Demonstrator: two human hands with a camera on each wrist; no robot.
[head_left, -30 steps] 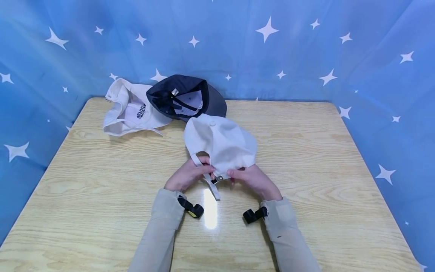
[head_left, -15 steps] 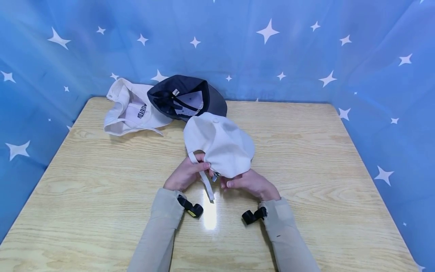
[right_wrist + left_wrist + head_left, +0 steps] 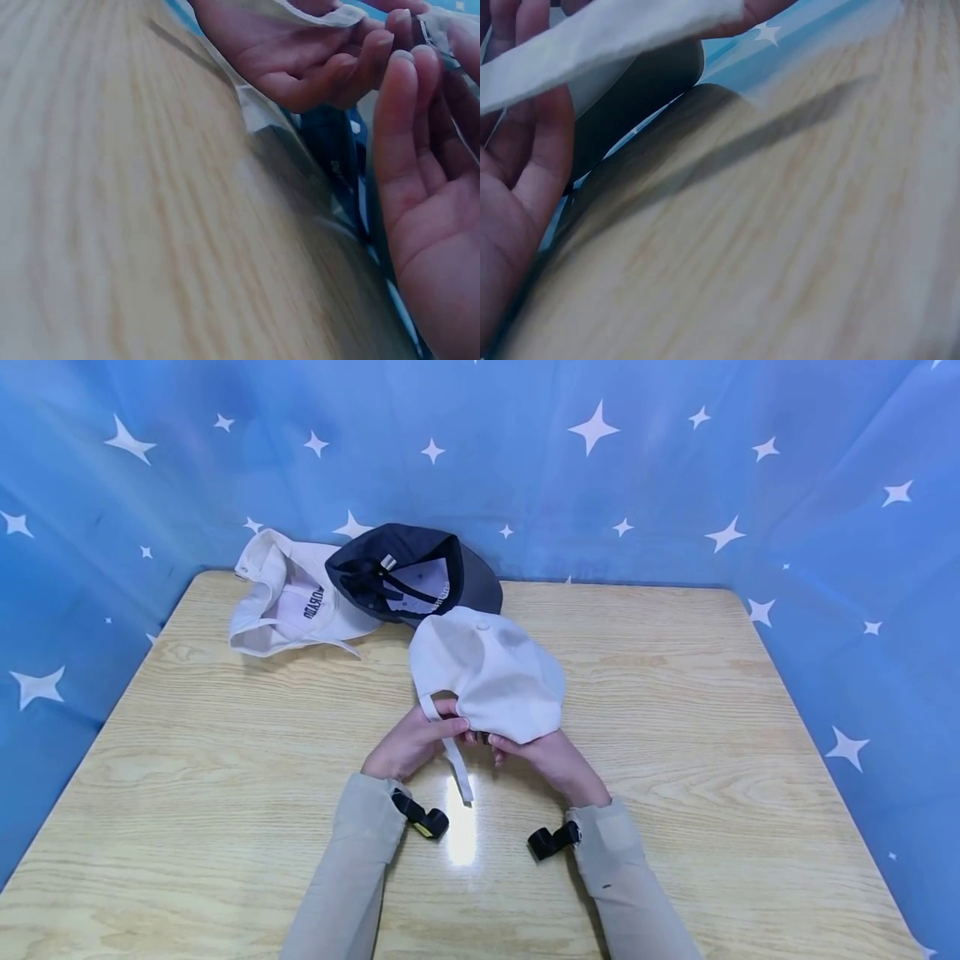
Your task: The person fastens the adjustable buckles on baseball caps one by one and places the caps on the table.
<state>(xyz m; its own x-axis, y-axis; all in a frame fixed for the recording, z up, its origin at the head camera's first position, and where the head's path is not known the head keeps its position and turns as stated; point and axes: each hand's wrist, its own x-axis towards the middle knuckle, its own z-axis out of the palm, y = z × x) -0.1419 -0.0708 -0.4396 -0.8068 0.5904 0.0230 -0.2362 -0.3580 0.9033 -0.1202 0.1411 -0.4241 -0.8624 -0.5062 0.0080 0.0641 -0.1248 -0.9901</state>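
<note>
A white baseball cap point(image 3: 495, 672), crown up with its back toward me, is held between both hands in the head view. My left hand point(image 3: 408, 745) pinches its back edge beside the opening, thumb on top. The loose strap point(image 3: 459, 772) hangs down past the left fingers and crosses the left wrist view as a pale band. My right hand point(image 3: 558, 760) pinches the rear edge near the small metal buckle point(image 3: 482, 737), which is mostly hidden by cap and fingers. In the right wrist view, the fingertips of both hands meet close together at the buckle.
Behind the held cap, a dark navy cap point(image 3: 480, 578) lies upturned, overlapping another white cap point(image 3: 300, 631) with black lettering inside. They sit at the back left of the wooden table point(image 3: 675, 710). A blue star-patterned curtain point(image 3: 525, 460) surrounds the back and sides.
The right thumb came off the cap's edge, then returned closer to the left fingers. The buckle, earlier in plain sight, is now mostly covered. The strap's end has swung slightly left.
</note>
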